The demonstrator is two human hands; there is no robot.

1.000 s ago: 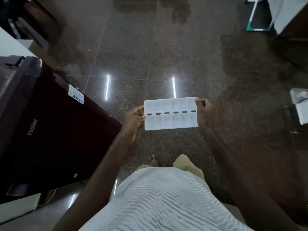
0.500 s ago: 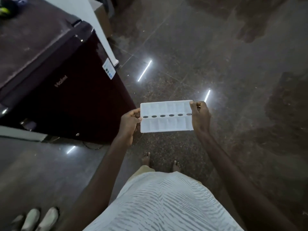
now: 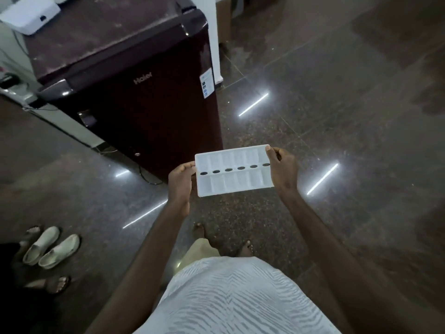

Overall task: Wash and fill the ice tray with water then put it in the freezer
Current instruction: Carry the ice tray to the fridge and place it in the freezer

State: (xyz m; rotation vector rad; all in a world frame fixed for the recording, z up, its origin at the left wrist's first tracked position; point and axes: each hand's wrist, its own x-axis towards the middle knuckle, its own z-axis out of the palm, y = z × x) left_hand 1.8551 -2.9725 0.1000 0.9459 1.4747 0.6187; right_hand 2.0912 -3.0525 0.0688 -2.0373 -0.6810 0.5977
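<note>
I hold the ice tray (image 3: 234,170) level in both hands over the floor, in front of the fridge.

My left hand (image 3: 180,182) grasps the tray's left end with its fingers curled round the edge, and my right hand (image 3: 283,168) pinches the right end, thumb on the top rim. The white tray faces up, two rows of cells with a line of dark oval holes between them; whether it carries water I cannot tell. The dark maroon fridge (image 3: 144,92) stands far left, door closed, a white box (image 3: 29,13) on its top. A pair of white shoes (image 3: 51,247) lies on the glossy stone floor (image 3: 337,141) near left.
</note>
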